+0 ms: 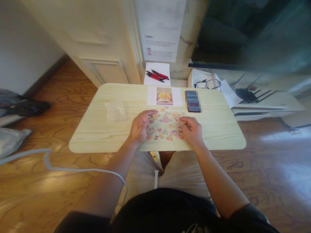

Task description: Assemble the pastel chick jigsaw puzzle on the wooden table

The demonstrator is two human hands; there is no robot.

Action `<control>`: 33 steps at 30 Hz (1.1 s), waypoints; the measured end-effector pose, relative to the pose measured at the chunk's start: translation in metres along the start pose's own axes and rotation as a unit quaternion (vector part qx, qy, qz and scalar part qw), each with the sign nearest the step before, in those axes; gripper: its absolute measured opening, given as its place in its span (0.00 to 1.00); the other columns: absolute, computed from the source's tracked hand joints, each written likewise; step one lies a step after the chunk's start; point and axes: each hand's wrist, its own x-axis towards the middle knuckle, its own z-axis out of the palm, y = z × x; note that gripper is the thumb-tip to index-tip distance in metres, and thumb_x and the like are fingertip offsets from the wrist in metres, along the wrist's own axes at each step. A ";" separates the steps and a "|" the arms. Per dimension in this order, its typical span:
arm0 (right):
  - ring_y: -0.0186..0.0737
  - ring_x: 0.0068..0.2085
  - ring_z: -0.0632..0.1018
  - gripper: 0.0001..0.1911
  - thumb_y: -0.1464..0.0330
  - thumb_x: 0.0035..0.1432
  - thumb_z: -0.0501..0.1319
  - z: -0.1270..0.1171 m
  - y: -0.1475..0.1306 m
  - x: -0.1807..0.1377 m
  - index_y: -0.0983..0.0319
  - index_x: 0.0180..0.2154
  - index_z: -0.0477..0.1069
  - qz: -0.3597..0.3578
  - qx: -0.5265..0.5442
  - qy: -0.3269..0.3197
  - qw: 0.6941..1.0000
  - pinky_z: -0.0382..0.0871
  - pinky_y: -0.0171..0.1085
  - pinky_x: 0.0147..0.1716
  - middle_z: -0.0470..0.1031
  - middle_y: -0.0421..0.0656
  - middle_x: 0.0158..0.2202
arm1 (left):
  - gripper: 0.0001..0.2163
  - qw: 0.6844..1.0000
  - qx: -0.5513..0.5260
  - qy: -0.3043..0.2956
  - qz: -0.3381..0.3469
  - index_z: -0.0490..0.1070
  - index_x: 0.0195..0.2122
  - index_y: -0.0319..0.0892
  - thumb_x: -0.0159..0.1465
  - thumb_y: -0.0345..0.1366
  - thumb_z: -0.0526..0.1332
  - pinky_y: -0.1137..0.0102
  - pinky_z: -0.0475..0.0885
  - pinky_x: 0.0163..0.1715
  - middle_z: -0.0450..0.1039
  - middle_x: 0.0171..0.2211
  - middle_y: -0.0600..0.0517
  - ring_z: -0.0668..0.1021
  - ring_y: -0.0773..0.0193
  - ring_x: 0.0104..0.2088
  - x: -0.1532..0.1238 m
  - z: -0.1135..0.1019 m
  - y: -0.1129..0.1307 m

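Loose jigsaw puzzle pieces (165, 119) in pink, orange and purple lie scattered on the pale wood-grain table (97, 136) between my two hands. My left hand (140, 126) rests at their left side, its fingers stretched out over the edge of the spread. On the right side, my right hand (193, 131) has its fingers curled together by the pieces; whatever they may pinch is too small to make out. Just beyond the pieces lies a white sheet with a picture of a yellow cartoon figure (164, 96).
A phone (193, 101) lies right of the picture sheet, a clear plastic bag (116, 110) toward the table's left. Behind the table are red pens (156, 76) on paper and a white box (197, 79) with a cable. A white cord (85, 169) crosses my left arm.
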 end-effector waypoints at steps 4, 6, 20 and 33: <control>0.48 0.48 0.82 0.18 0.72 0.56 0.58 -0.003 0.000 0.001 0.58 0.44 0.83 0.049 0.035 0.022 0.998 0.77 0.47 0.52 0.84 0.46 0.45 | 0.33 0.996 -0.053 0.038 -0.064 0.79 0.53 0.45 0.72 0.60 0.41 0.53 0.72 0.58 0.79 0.56 0.45 0.78 0.50 0.55 0.000 -0.001 -0.005; 0.48 0.48 0.82 0.17 0.70 0.56 0.59 -0.005 0.001 0.001 0.58 0.44 0.84 0.063 0.054 0.025 0.996 0.76 0.48 0.53 0.84 0.46 0.45 | 0.35 0.989 -0.094 0.045 -0.104 0.78 0.53 0.45 0.71 0.62 0.39 0.54 0.75 0.54 0.79 0.57 0.45 0.78 0.50 0.56 0.001 -0.003 -0.007; 0.51 0.52 0.83 0.16 0.64 0.61 0.61 -0.004 0.002 0.002 0.57 0.47 0.84 0.086 0.085 0.001 0.993 0.74 0.54 0.57 0.85 0.46 0.48 | 0.36 0.964 -0.229 0.049 -0.125 0.77 0.50 0.44 0.68 0.65 0.39 0.52 0.69 0.62 0.80 0.56 0.43 0.79 0.51 0.57 0.009 -0.014 -0.009; 0.47 0.54 0.82 0.18 0.69 0.60 0.61 0.001 0.000 -0.003 0.56 0.49 0.83 -0.062 0.048 -0.036 0.996 0.75 0.51 0.59 0.84 0.45 0.51 | 0.30 0.972 -0.201 0.055 -0.105 0.73 0.61 0.44 0.72 0.58 0.45 0.53 0.69 0.60 0.81 0.55 0.44 0.80 0.53 0.54 -0.007 -0.014 -0.010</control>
